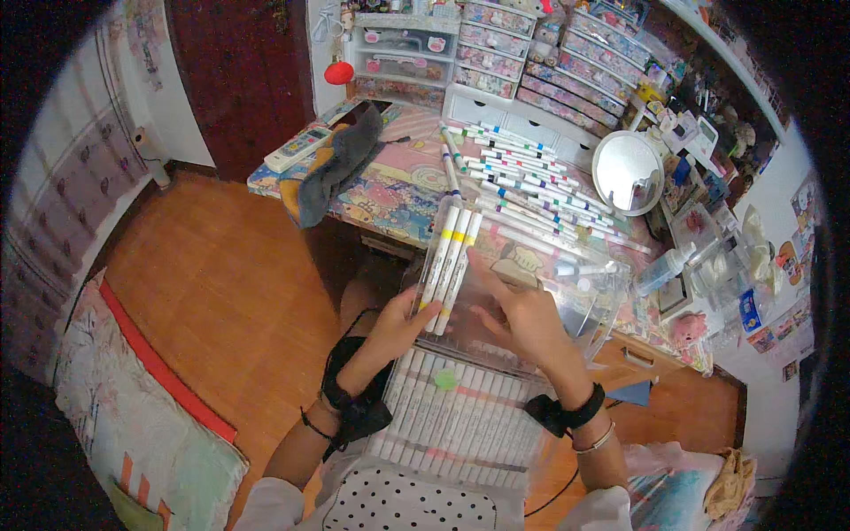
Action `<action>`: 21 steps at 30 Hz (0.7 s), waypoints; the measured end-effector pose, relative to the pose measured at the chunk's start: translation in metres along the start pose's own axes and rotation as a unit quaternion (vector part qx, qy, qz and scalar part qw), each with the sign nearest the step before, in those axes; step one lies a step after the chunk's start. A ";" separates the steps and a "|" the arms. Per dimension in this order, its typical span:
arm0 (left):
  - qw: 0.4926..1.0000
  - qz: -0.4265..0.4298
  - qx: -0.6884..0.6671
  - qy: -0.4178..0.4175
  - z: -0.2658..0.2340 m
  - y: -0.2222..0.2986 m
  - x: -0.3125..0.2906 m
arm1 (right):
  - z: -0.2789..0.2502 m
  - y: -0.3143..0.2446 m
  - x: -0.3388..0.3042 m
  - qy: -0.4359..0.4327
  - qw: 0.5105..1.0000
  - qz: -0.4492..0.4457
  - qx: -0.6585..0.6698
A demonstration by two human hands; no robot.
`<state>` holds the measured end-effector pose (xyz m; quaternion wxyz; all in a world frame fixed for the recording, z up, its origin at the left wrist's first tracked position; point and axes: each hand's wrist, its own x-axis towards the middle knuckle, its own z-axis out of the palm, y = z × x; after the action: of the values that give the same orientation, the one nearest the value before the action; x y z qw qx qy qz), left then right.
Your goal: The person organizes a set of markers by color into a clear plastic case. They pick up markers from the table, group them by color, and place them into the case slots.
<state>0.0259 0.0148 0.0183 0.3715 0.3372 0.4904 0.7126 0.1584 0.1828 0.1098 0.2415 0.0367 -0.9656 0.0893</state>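
Three white markers (pixel 452 265) with yellow bands stand side by side, tilted, over the edge of a clear plastic case. My left hand (pixel 398 329) is closed on their lower ends, its thumb across the front. Just to their right is my right hand (pixel 524 320), thumb and index finger apart; the index fingertip is close to the rightmost marker, and whether it touches cannot be made out. The clear case part (pixel 567 332) lies behind this hand against the table. On my lap, a case full of white markers (pixel 456 416) in close rows bears a round green sticker (pixel 445 379).
Many loose white markers (pixel 531 177) with coloured bands lie on the patterned table (pixel 407 159). Around them are a round mirror (pixel 628 173), drawer units (pixel 491 49), a grey cloth (pixel 332 177), a remote control (pixel 297 149) and a clear bottle (pixel 664 268).
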 end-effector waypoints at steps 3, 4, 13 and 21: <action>1.000 0.001 0.024 0.018 0.003 0.000 -0.001 | -0.001 -0.001 0.000 -0.012 0.999 0.013 0.030; 0.999 0.009 0.030 0.020 0.005 0.000 -0.001 | -0.002 -0.001 0.000 -0.020 0.999 0.021 0.029; 0.996 0.040 0.070 0.035 0.007 -0.001 -0.001 | -0.002 -0.004 0.000 -0.022 0.999 0.024 0.010; 0.984 0.071 0.150 0.071 0.007 -0.005 -0.001 | -0.001 -0.004 0.000 -0.015 1.000 0.012 0.006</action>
<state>0.0338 0.0183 0.0152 0.2295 0.3718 0.5919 0.6773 0.1589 0.1793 0.1113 0.2251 0.0281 -0.9690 0.0978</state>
